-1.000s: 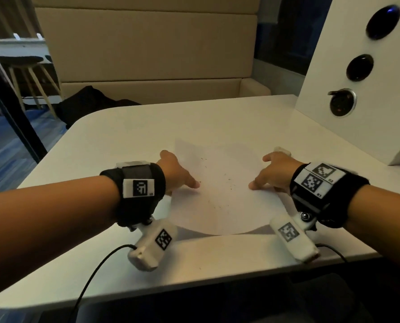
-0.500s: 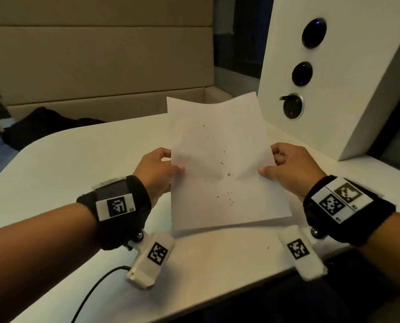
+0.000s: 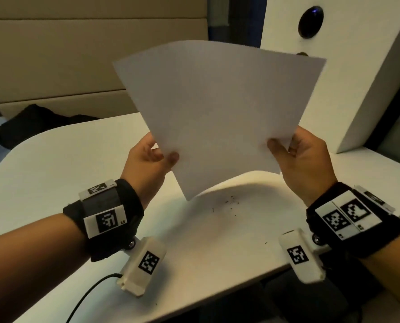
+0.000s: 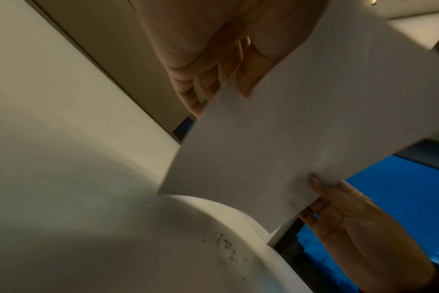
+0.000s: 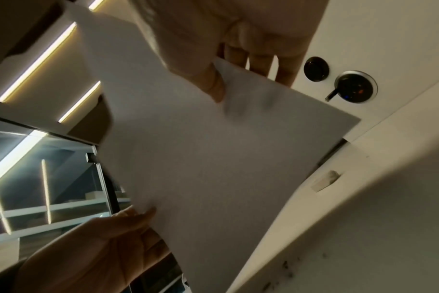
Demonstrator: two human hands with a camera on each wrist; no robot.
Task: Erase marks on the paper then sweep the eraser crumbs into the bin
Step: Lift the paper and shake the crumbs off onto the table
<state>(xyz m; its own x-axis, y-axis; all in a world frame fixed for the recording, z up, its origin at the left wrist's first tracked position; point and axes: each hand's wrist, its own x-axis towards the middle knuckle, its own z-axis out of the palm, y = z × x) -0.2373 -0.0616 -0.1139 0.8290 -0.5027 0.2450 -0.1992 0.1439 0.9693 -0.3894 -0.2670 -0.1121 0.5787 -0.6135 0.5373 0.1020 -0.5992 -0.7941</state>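
Observation:
A white sheet of paper [image 3: 217, 113] is held upright above the white table [image 3: 54, 171], bowed slightly. My left hand [image 3: 152, 159] pinches its lower left edge, thumb in front. My right hand [image 3: 294, 155] pinches its lower right edge the same way. Dark eraser crumbs [image 3: 231, 202] lie scattered on the table just below the sheet's bottom corner. The left wrist view shows the paper [image 4: 301, 138] and the crumbs [image 4: 226, 245] under it. In the right wrist view a small whitish eraser [image 5: 325, 181] lies on the table behind the paper [image 5: 213, 158]. No bin is in view.
A tall white box [image 3: 348, 78] with round black sockets stands at the table's right rear. A beige bench [image 3: 77, 66] with a dark bag [image 3: 35, 122] runs behind the table. A black cable [image 3: 87, 297] trails off the front edge.
Both hands lifted the paper from flat on the table to upright. The crumbs slid off it and now lie on the table below.

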